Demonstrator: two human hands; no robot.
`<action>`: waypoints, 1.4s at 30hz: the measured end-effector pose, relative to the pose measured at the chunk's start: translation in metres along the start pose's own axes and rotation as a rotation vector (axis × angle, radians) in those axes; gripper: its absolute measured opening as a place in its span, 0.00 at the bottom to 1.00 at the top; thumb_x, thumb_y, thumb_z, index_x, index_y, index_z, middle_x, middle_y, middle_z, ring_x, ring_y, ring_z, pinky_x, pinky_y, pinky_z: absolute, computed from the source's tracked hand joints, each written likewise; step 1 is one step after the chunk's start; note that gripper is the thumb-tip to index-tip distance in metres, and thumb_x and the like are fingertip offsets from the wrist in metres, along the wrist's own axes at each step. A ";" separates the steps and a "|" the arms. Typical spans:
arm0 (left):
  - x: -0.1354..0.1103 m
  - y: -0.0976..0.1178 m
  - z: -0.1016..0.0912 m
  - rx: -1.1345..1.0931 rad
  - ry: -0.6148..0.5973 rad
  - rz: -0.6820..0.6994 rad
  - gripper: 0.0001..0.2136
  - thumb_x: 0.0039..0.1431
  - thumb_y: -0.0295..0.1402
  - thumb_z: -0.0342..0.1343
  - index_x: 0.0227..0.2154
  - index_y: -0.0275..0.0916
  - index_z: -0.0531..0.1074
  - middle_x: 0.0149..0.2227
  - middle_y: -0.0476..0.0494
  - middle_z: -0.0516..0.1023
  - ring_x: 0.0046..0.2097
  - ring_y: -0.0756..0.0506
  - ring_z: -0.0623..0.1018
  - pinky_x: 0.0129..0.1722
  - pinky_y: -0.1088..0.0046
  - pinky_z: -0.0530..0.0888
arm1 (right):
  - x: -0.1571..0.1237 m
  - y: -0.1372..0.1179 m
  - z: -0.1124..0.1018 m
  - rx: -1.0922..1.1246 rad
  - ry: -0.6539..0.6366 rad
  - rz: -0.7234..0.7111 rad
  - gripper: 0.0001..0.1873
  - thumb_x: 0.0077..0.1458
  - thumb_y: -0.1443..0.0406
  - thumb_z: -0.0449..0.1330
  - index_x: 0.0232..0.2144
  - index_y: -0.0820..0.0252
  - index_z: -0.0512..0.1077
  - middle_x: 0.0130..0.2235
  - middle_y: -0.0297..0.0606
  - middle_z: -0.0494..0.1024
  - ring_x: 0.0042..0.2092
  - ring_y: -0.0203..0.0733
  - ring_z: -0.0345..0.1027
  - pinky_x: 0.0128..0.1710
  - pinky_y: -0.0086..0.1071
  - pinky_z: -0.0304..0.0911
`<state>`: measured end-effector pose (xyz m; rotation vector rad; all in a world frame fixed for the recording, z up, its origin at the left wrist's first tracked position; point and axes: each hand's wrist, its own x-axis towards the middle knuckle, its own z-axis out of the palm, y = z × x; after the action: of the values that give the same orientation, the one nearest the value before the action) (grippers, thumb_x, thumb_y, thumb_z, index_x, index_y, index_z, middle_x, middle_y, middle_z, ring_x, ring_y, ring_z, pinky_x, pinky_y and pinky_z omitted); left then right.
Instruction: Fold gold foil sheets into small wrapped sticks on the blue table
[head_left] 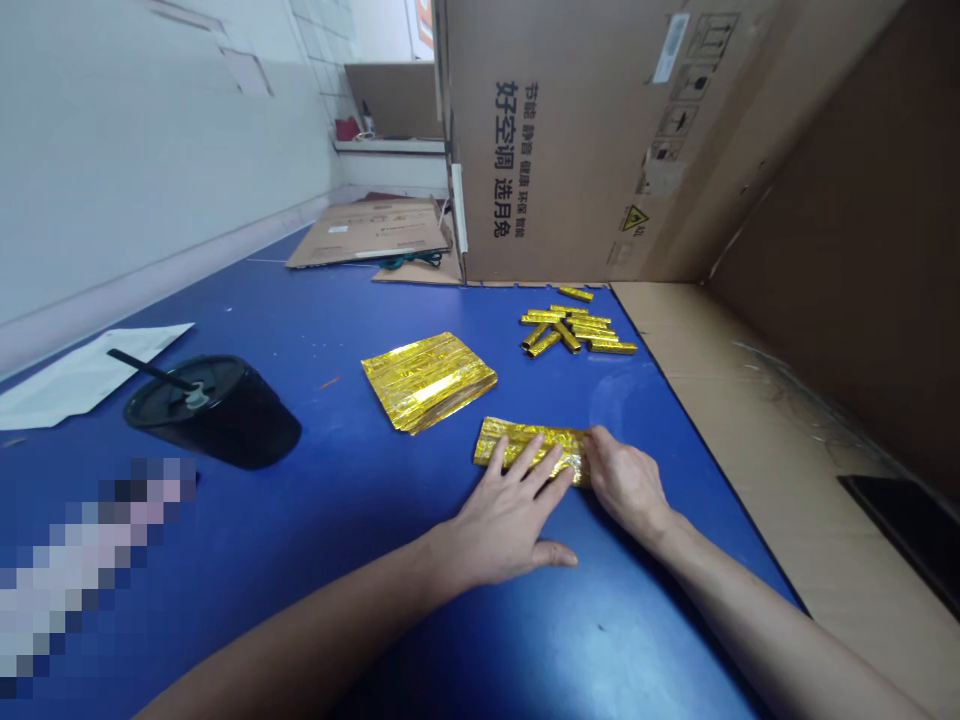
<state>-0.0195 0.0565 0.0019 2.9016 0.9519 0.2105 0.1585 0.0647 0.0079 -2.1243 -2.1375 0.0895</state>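
A folded piece of shiny gold foil paper (559, 437) lies flat on the blue table, longer from left to right than it is deep. Over its middle and near edge, my left hand (502, 525) rests with fingers spread and the thumb apart. The fingers of my right hand (628, 485) are closed on the right end of this paper, hiding that end. Just behind and to the left sits a stack of gold foil sheets (431, 378). Farther back at the right is a loose pile of small rolled gold foil tubes (577, 328).
A black tumbler (225, 410) with a straw stands at the left, beside a white sheet (90, 375). A large cardboard box (570, 180) walls off the back right. Flattened cardboard (375, 235) lies at the back. A blurred patch covers the lower left.
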 end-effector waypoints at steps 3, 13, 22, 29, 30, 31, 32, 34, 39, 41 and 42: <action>0.000 -0.001 0.002 -0.018 -0.014 -0.014 0.37 0.51 0.59 0.37 0.58 0.37 0.49 0.61 0.36 0.49 0.62 0.34 0.43 0.56 0.48 0.41 | 0.000 -0.001 -0.001 -0.008 0.001 0.001 0.13 0.57 0.66 0.41 0.39 0.59 0.64 0.26 0.39 0.77 0.27 0.41 0.70 0.23 0.30 0.50; 0.000 -0.003 0.004 -0.063 -0.061 -0.030 0.36 0.52 0.58 0.37 0.58 0.39 0.48 0.61 0.37 0.48 0.62 0.35 0.43 0.56 0.50 0.43 | 0.000 -0.003 -0.001 -0.037 0.021 0.023 0.15 0.59 0.61 0.41 0.32 0.57 0.66 0.25 0.39 0.77 0.27 0.41 0.70 0.22 0.29 0.49; -0.004 0.007 0.002 -0.050 -0.068 -0.030 0.36 0.49 0.59 0.39 0.57 0.43 0.49 0.61 0.36 0.49 0.61 0.33 0.47 0.54 0.47 0.44 | 0.003 0.002 0.003 -0.009 0.052 0.029 0.13 0.57 0.62 0.44 0.34 0.55 0.69 0.26 0.35 0.77 0.27 0.39 0.70 0.22 0.28 0.49; -0.003 0.016 -0.004 -0.055 -0.026 -0.045 0.38 0.50 0.58 0.42 0.57 0.36 0.50 0.57 0.37 0.58 0.57 0.37 0.57 0.54 0.58 0.51 | 0.003 0.004 0.002 0.035 0.089 0.001 0.13 0.57 0.63 0.45 0.32 0.54 0.69 0.32 0.34 0.77 0.32 0.38 0.70 0.25 0.28 0.53; -0.002 0.016 -0.004 -0.054 -0.018 -0.047 0.38 0.50 0.58 0.42 0.56 0.34 0.51 0.56 0.37 0.60 0.57 0.38 0.58 0.54 0.59 0.52 | 0.003 0.004 0.002 0.038 0.092 -0.004 0.13 0.57 0.63 0.45 0.32 0.54 0.69 0.33 0.34 0.77 0.32 0.38 0.70 0.26 0.28 0.53; -0.002 0.015 -0.004 -0.053 -0.012 -0.045 0.37 0.50 0.58 0.42 0.56 0.34 0.53 0.55 0.38 0.61 0.56 0.39 0.58 0.54 0.60 0.52 | 0.002 0.004 0.002 0.040 0.094 -0.006 0.13 0.57 0.63 0.45 0.32 0.55 0.69 0.33 0.34 0.77 0.33 0.38 0.70 0.26 0.28 0.54; -0.001 0.014 -0.004 -0.054 -0.008 -0.042 0.36 0.50 0.57 0.43 0.55 0.35 0.55 0.55 0.39 0.62 0.56 0.39 0.58 0.54 0.61 0.53 | 0.002 0.003 0.002 0.040 0.095 -0.005 0.13 0.57 0.63 0.45 0.32 0.55 0.69 0.34 0.34 0.77 0.33 0.38 0.70 0.26 0.28 0.54; -0.001 0.011 -0.004 -0.064 -0.002 -0.042 0.34 0.50 0.57 0.43 0.54 0.37 0.57 0.55 0.39 0.61 0.57 0.39 0.58 0.54 0.61 0.53 | 0.002 0.003 0.002 0.036 0.097 -0.001 0.13 0.57 0.63 0.45 0.33 0.55 0.69 0.34 0.34 0.76 0.33 0.38 0.69 0.26 0.29 0.54; -0.002 0.006 0.001 -0.126 -0.028 -0.072 0.36 0.50 0.59 0.40 0.55 0.39 0.54 0.60 0.35 0.51 0.61 0.36 0.47 0.56 0.56 0.49 | 0.003 0.006 0.001 0.018 0.101 0.020 0.12 0.56 0.63 0.47 0.33 0.55 0.69 0.34 0.35 0.75 0.33 0.39 0.69 0.26 0.29 0.55; -0.003 0.005 0.003 -0.142 -0.047 -0.074 0.37 0.49 0.59 0.40 0.57 0.40 0.52 0.61 0.34 0.48 0.62 0.35 0.42 0.56 0.53 0.45 | 0.004 0.008 0.001 0.004 0.131 0.037 0.11 0.56 0.63 0.47 0.33 0.56 0.70 0.35 0.37 0.74 0.34 0.41 0.68 0.27 0.30 0.57; -0.003 0.005 0.004 -0.143 -0.056 -0.075 0.37 0.49 0.60 0.40 0.57 0.40 0.51 0.61 0.34 0.46 0.62 0.34 0.41 0.56 0.51 0.44 | 0.004 0.009 0.002 0.001 0.173 0.037 0.12 0.55 0.63 0.48 0.35 0.57 0.70 0.36 0.40 0.74 0.36 0.43 0.68 0.29 0.32 0.59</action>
<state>-0.0180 0.0505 -0.0021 2.7225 0.9919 0.1834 0.1667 0.0686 0.0051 -2.0868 -2.0013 -0.0864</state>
